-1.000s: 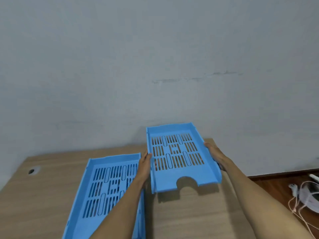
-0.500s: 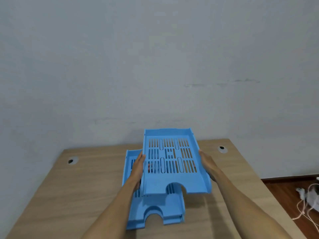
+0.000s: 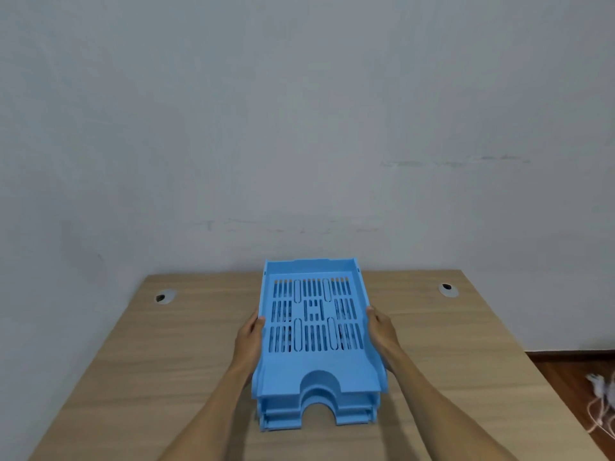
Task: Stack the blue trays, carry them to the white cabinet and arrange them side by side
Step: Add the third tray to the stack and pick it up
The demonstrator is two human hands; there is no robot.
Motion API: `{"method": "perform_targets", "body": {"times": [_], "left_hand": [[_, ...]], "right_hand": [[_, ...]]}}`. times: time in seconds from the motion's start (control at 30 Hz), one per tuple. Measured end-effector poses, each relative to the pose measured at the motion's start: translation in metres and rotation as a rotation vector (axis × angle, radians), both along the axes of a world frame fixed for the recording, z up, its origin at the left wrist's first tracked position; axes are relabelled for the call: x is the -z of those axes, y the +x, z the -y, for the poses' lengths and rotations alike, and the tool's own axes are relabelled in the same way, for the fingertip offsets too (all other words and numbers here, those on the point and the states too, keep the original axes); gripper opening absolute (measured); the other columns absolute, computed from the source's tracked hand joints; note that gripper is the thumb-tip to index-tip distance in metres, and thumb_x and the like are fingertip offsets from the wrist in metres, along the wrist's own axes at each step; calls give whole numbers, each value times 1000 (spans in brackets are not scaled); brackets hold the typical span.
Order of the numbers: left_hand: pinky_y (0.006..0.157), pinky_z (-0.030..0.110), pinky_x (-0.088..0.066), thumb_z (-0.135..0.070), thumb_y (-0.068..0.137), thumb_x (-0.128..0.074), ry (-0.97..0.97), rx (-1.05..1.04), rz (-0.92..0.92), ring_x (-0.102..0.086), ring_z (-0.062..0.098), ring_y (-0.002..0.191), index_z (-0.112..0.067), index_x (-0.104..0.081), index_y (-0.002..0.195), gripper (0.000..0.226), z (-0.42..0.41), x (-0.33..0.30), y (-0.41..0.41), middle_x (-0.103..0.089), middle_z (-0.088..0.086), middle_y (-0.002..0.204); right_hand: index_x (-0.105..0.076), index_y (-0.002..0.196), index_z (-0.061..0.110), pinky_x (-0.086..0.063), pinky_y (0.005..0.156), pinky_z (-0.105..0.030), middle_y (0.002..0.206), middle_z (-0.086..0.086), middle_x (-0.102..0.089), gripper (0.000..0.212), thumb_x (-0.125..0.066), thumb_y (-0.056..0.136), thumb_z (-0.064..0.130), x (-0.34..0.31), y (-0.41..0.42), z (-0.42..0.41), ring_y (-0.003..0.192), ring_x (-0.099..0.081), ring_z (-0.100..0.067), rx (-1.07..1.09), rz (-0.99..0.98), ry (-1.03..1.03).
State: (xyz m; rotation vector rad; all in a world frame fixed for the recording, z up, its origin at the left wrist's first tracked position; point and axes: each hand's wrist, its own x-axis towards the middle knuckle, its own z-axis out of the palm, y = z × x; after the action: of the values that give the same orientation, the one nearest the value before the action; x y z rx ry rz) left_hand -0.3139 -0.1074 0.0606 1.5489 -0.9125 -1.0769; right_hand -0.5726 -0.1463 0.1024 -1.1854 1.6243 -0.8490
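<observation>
1. A pale grey wall [image 3: 299,128] fills the upper part of the view, marked by a few faint scuffs.
2. The wooden table [image 3: 166,361] stands against that wall, with a round cable hole near the left back corner [image 3: 164,297] and another near the right back corner [image 3: 447,289].
3. The top blue tray [image 3: 316,367] sits in the middle of the table, its slotted floor facing up and its arched cut-out toward the person. It lies on a lower blue tray [image 3: 316,417] (only the front edge and arch of that one show beneath it), and the two line up closely, the lower one reaching slightly nearer the person.
4. The left hand [image 3: 249,341] presses against the top tray's left side wall, its fingers [image 3: 258,322] closed around the rim there.
5. The right hand [image 3: 381,331] holds the right side wall in the same way, thumb at the rim; the other fingers are hidden behind the wall.
6. White cables [image 3: 602,404] lie on the dark wooden floor [image 3: 565,377] to the right of the table.
</observation>
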Motion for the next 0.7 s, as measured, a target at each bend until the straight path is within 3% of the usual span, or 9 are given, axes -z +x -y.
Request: {"method": "perform_targets", "body": {"times": [0.13, 0.27, 0.4, 0.5, 0.6, 0.7], "left_hand": [[107, 45, -45, -26, 104, -40, -7, 4, -26, -61, 20, 120, -17, -50, 142, 40, -8, 9, -2, -62, 1, 135], [102, 51, -50, -35, 101, -43, 12, -1, -25, -64, 26, 117, -22, -54, 138, 41, -9, 30, -1, -66, 4, 129], [90, 49, -58, -22, 104, -41, -1, -28, -19, -71, 29, 99, -20, -58, 133, 33, -11, 23, -6, -71, 7, 116], [99, 50, -52, -26, 103, -43, 9, -23, -10, -67, 25, 110, -19, -54, 138, 37, -5, 31, -1, -67, 6, 126], [103, 48, -49, -28, 103, -43, 29, -16, -9, -64, 20, 114, -19, -53, 140, 39, 1, 34, 4, -65, 4, 131], [103, 47, -49, -29, 103, -43, 21, -18, -21, -64, 20, 115, -18, -52, 140, 39, 4, 33, 5, -65, 1, 130]], "right_hand": [[-59, 121, 3, -44, 105, -54, 123, -20, -63, 39, -32, 105, 26, 14, -1, -3, 105, -61, -29, -18, -26, 6], [-59, 125, 11, -43, 106, -44, 132, -15, -60, 36, -31, 106, 25, 21, -2, -4, 116, -57, -29, -36, -36, 2], [-51, 134, 0, -41, 105, -44, 134, -20, -57, 39, -30, 107, 19, 22, -1, -8, 125, -52, -37, -18, -24, 13], [-52, 133, 5, -40, 105, -36, 135, -17, -58, 40, -30, 107, 24, 31, 1, -5, 118, -56, -30, -22, -8, 13], [-58, 120, 7, -41, 107, -41, 136, -15, -57, 36, -30, 106, 26, 38, 2, 0, 112, -58, -27, -26, -5, 15], [-50, 127, -8, -41, 106, -46, 138, -20, -54, 41, -31, 107, 22, 39, 1, 3, 124, -52, -38, -8, -12, 29]]}}
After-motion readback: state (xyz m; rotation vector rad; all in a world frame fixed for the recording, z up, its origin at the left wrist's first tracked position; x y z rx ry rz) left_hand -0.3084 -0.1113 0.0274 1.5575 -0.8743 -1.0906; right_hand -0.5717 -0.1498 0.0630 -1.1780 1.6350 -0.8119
